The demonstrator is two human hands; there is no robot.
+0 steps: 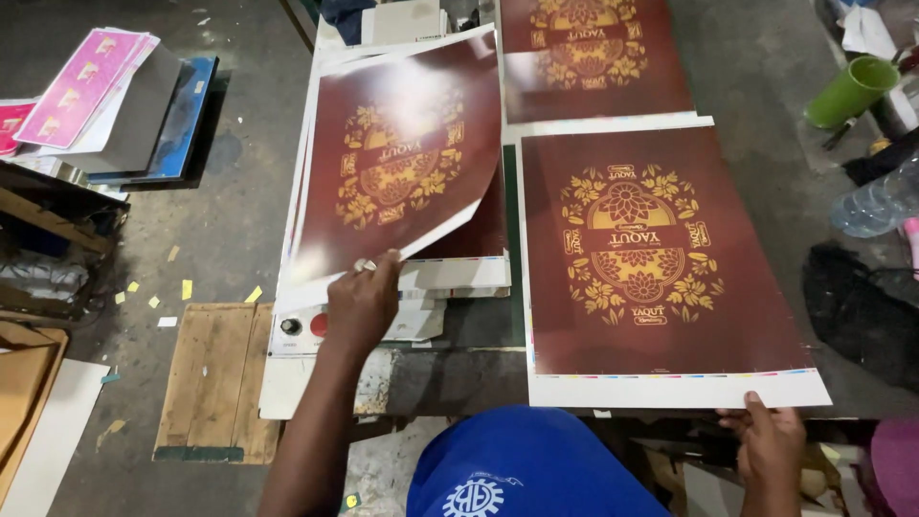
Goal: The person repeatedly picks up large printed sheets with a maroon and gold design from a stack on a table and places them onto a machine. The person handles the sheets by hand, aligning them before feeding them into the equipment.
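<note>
My left hand [362, 299] pinches the near corner of a glossy maroon printed sheet [402, 153] with a gold floral design, lifting it so it curls above the left stack of sheets [450, 278]. My right hand [769, 442] grips the near right white margin of another maroon and gold sheet [651, 258], which lies flat on the right stack. A third sheet of the same print [593, 57] lies farther back.
A machine panel with a red button [319, 325] sits under my left hand. A wooden pallet [215, 383] lies on the floor at left, near pink printed sheets [81, 86]. A green cup [850, 91] and a plastic bottle [876, 206] lie at right.
</note>
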